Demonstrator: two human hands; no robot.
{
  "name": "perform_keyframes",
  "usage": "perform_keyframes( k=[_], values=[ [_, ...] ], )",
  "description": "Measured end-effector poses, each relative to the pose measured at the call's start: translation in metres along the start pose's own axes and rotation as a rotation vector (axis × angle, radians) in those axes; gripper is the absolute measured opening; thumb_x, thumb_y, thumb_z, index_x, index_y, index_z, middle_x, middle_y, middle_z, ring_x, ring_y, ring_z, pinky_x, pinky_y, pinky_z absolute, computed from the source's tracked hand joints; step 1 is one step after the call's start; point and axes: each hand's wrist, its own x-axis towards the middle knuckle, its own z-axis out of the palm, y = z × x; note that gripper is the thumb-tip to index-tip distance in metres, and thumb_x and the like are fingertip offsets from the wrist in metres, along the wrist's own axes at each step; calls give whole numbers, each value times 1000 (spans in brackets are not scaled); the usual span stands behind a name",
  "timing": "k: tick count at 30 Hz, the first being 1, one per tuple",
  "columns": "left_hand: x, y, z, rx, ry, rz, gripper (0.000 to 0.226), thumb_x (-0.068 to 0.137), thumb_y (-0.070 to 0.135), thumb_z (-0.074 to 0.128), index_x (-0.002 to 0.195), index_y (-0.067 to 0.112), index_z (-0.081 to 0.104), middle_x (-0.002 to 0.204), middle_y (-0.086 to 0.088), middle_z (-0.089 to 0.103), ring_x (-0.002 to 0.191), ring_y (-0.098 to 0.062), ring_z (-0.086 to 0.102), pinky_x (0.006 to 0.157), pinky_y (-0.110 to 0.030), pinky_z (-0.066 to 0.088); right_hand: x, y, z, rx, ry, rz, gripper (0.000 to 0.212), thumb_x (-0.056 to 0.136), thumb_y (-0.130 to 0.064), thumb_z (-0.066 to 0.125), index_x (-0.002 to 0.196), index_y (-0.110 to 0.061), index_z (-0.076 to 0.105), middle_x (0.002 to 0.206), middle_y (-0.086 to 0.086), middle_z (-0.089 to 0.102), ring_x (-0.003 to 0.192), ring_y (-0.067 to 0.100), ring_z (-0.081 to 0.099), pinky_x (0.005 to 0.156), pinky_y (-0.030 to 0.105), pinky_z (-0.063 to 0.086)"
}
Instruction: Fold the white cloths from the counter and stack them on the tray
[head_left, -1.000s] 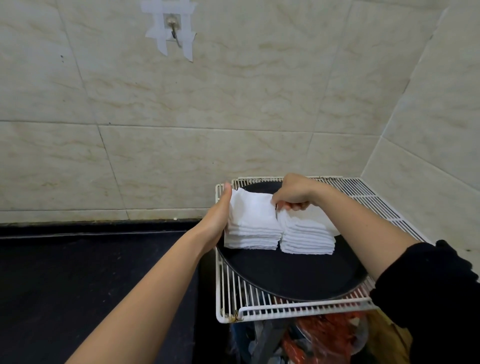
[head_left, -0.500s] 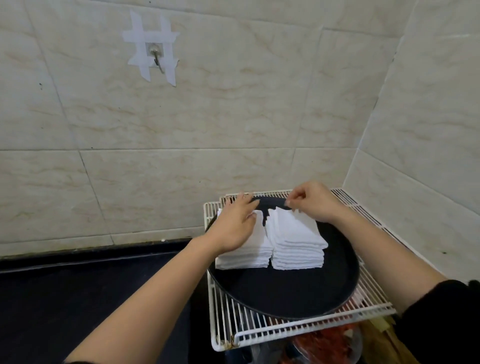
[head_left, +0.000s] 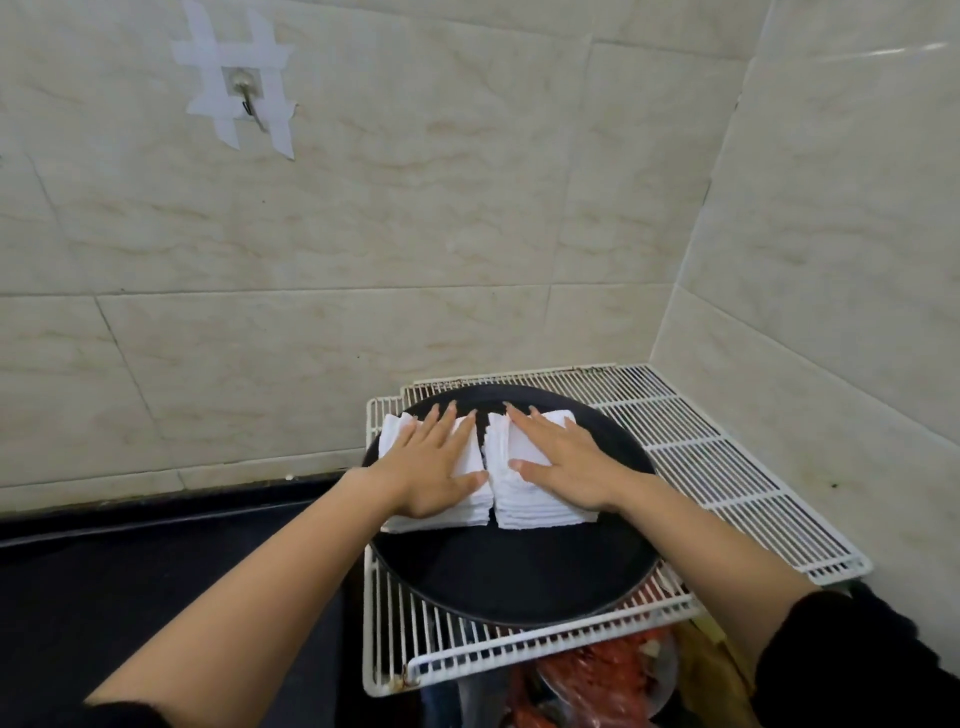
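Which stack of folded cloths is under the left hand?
The left stack, nearer the tray's left rim: the left hand lies flat on it; the right hand covers the right stack.

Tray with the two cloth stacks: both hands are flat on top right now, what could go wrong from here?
1. The left stack sits tight against the tray's left rim; a sideways nudge from the left hand could spill cloths over it.
2. The tray rests on a wire rack over clutter; hard pressing might shift or tilt it.
3. Lifting the right hand carelessly could drag the right stack's top cloth askew.
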Motion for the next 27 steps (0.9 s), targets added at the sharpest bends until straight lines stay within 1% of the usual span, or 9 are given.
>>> perform_keyframes(
  k=[3, 6, 8, 10, 13, 16, 19, 22, 27],
  values=[
    [-1, 15, -13, -108, 249, -5, 63, 97, 40, 44, 152, 18, 24, 160, -11, 13, 148, -25, 7, 120, -35, 11, 2, 8, -34, 341, 398, 14, 42, 94, -20, 58, 136, -19, 53, 138, -1, 55, 131, 15, 46, 110, 31, 33],
    [4, 41, -25, -246, 499, -53, 28, 93, 34, 52, 111, 16, 65, 119, -5, 57, 119, -23, 48, 93, -31, 41, 8, 28, -57, 326, 567, 268, 7, 86, -17, 63, 91, -12, 67, 90, 4, 68, 93, 25, 64, 78, 30, 45],
    [13, 60, -27, -223, 430, -177, 34, 91, 43, 53, 86, 11, 65, 85, -7, 60, 92, -26, 59, 69, -31, 42, 8, 40, -52, 291, 412, 391, 27, 84, -30, 66, 75, -5, 63, 72, 13, 61, 72, 30, 59, 63, 32, 40],
    [20, 72, -26, -151, 307, -283, 46, 87, 54, 54, 80, 9, 59, 68, -3, 51, 77, -25, 54, 62, -30, 38, 6, 44, -40, 359, 292, 409, 38, 84, -36, 68, 66, -4, 59, 65, 19, 50, 63, 30, 50, 57, 31, 32],
    [27, 77, -22, -99, 192, -327, 41, 82, 51, 59, 72, 15, 45, 73, 3, 49, 79, -22, 54, 63, -30, 38, 9, 50, -31, 462, 346, 377, 33, 83, -31, 73, 72, -1, 69, 74, 15, 67, 78, 28, 63, 70, 31, 46],
    [26, 75, -22, -196, 112, -329, 28, 78, 37, 70, 74, 14, 54, 77, 0, 61, 81, -22, 60, 64, -32, 46, 16, 55, -29, 579, 398, 361, 19, 78, -28, 79, 75, -13, 67, 79, 5, 70, 78, 24, 67, 78, 41, 58],
    [22, 73, -23, -414, 112, -323, 15, 77, 17, 75, 79, 11, 62, 72, -4, 68, 70, -20, 65, 69, -30, 55, 15, 56, -28, 603, 373, 367, 20, 78, -23, 79, 80, -9, 65, 77, 9, 70, 67, 21, 66, 69, 37, 58],
    [19, 71, -24, -626, 173, -304, 19, 77, 4, 73, 78, 14, 57, 62, 1, 59, 46, -7, 60, 42, -17, 43, 12, 53, -30, 713, 373, 346, 18, 80, -16, 78, 84, -4, 65, 69, 6, 65, 58, 14, 59, 54, 22, 52],
    [12, 58, -29, -752, 257, -305, 17, 78, 5, 71, 81, 15, 57, 68, -5, 65, 49, -11, 62, 37, -15, 38, 13, 52, -29, 834, 359, 350, 22, 80, -17, 79, 90, -2, 66, 71, 5, 65, 59, 12, 58, 53, 19, 50]
  ],
)
